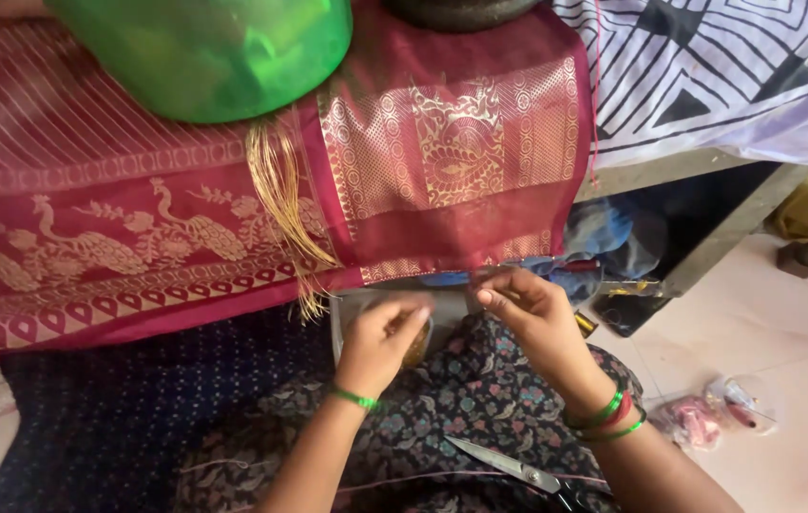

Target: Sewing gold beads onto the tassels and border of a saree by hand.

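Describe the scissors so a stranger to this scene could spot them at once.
Start at the maroon and gold cloth draped over the table edge, then drop to the person's lap in dark floral fabric. The scissors lie there below the right hand, near the green bangles. They are the only bare metal blades in view.

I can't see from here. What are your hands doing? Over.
Both hands at the red cloth's edge, fingers pinched, contents unclear. Gold threads hang beside. Scissors on lap.
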